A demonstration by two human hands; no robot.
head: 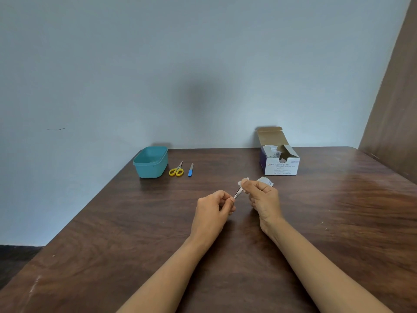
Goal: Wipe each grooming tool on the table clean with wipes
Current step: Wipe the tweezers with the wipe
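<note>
Over the middle of the dark brown wooden table (135, 245), we've got both hands up off the surface. Our left hand (213, 207) has its fingers curled in, pinching the near end of a slim silver metal tool (238, 193). It looks like tweezers, but it's too small to be sure. Our right hand (261, 195) pinches a small white wipe (242, 182) between thumb and fingers, wrapped around the tool's far tip. Just behind the right hand, a torn-open white wipe packet (267, 181) lies flat on the table. Further back on the right sits an open white cardboard box of alcohol swabs (281, 164), lid flap up. Back left there's a teal plastic tub (150, 162). Just beside it to the right are yellow-handled scissors (177, 170), then a blue-handled nail file (191, 170), lying apart from each other with tips pointing toward the pale blue wall (203, 64).
</note>
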